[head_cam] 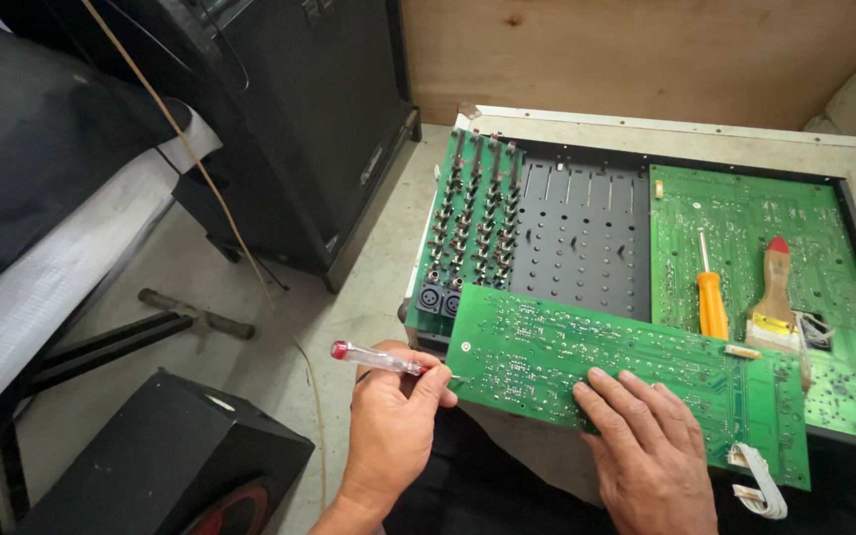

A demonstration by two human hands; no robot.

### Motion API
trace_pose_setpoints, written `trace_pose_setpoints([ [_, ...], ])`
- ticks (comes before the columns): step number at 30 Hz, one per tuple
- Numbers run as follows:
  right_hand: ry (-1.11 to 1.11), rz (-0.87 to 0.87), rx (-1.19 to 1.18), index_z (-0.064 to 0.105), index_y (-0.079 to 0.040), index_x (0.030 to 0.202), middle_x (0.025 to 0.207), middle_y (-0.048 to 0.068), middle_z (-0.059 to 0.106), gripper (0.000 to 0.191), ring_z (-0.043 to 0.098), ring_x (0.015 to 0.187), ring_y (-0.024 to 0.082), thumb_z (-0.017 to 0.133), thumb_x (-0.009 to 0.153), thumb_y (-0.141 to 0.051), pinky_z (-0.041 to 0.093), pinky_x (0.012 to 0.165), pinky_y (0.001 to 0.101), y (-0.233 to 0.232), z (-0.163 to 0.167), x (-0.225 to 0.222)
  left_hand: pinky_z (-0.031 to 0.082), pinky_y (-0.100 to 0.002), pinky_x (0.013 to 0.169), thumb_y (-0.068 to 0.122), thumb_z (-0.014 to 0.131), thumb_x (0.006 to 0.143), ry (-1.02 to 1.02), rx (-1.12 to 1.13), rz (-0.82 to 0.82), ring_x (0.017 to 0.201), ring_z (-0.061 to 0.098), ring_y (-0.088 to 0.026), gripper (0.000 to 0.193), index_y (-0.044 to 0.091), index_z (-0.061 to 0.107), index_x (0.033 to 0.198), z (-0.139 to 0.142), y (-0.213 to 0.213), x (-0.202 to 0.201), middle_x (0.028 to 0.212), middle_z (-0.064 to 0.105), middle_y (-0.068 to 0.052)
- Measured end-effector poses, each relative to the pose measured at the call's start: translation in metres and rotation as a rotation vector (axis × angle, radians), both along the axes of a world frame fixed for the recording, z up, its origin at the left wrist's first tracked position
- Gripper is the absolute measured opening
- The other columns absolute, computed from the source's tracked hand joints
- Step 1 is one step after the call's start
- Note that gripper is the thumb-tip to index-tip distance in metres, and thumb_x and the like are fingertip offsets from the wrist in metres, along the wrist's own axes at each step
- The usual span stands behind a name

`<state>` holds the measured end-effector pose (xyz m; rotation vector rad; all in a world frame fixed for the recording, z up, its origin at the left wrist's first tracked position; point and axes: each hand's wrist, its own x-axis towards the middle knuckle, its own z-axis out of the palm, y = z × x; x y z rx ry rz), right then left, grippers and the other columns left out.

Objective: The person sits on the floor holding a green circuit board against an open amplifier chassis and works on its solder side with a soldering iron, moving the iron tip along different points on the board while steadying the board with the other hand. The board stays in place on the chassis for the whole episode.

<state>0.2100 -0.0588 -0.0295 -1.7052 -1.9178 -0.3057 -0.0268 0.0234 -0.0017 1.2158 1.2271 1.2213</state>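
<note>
- The lower edge of the long green board (pixel 636 381) is covered by the right hand (pixel 646 446).
- The screwdriver's (pixel 376 359) tip is hidden inside the left hand (pixel 393 426).
- The black speaker (pixel 165 461) is cut off by the bottom edge.

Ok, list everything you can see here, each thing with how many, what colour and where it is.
Loose circuit board: one, green, front, lying across the open chassis.
Open chassis: one, black and grey, centre right, on the floor.
Fitted circuit boards: two, green, one at the chassis left, one at its right.
Screwdriver: one, orange handle, on the right board.
Brush: one, wooden handle with red tip, beside the screwdriver.
Ribbon cable: one, white, at the loose board's right end.
Speaker cabinet: one, black, top left.
Left hand: holds a clear tester screwdriver with red cap.
Right hand: flat on the loose board.
</note>
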Motion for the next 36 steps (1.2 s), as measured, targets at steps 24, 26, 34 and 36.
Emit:
trace_pose_setpoints([
  [24, 0.010, 0.053, 0.036, 0.064, -0.021, 0.130, 0.139, -0.002, 0.060, 0.059, 0.053, 0.132, 0.021, 0.076, 0.072, -0.014, 0.038, 0.115, 0.0447, 0.002, -0.008, 0.007, 0.052, -0.027, 0.058, 0.006, 0.076, 0.087, -0.016, 0.008, -0.028, 0.063, 0.063, -0.011, 0.009, -0.001, 0.071, 0.088, -0.006, 0.002, 0.002, 0.073, 0.067, -0.004],
  [26, 0.011, 0.049, 0.031, 0.064, -0.021, 0.130, 0.139, -0.002, 0.060, 0.060, 0.053, 0.132, 0.021, 0.076, 0.072, -0.015, 0.037, 0.115, 0.0447, 0.002, -0.009, 0.007, 0.052, -0.027, 0.059, 0.008, 0.077, 0.086, 0.067, 0.055, 0.013, 0.065, 0.063, -0.011, 0.010, 0.000, 0.071, 0.089, -0.003, 0.003, 0.000, 0.074, 0.067, -0.003],
  [34, 0.020, 0.038, 0.028, 0.063, -0.021, 0.130, 0.140, -0.002, 0.059, 0.060, 0.052, 0.132, 0.021, 0.076, 0.072, -0.015, 0.037, 0.115, 0.0445, 0.001, -0.008, 0.004, 0.050, -0.025, 0.064, 0.017, 0.076, 0.091, 0.177, 0.135, 0.043, 0.070, 0.061, -0.009, 0.016, 0.001, 0.076, 0.091, 0.000, 0.005, 0.003, 0.080, 0.065, 0.000],
  [36, 0.013, 0.037, 0.027, 0.063, -0.021, 0.130, 0.140, -0.002, 0.060, 0.060, 0.052, 0.132, 0.021, 0.076, 0.072, -0.014, 0.037, 0.115, 0.0448, 0.001, -0.007, 0.004, 0.049, -0.026, 0.061, 0.019, 0.076, 0.091, 0.134, 0.095, 0.002, 0.066, 0.059, -0.008, 0.018, 0.001, 0.076, 0.093, -0.001, 0.005, 0.006, 0.073, 0.068, 0.000],
])
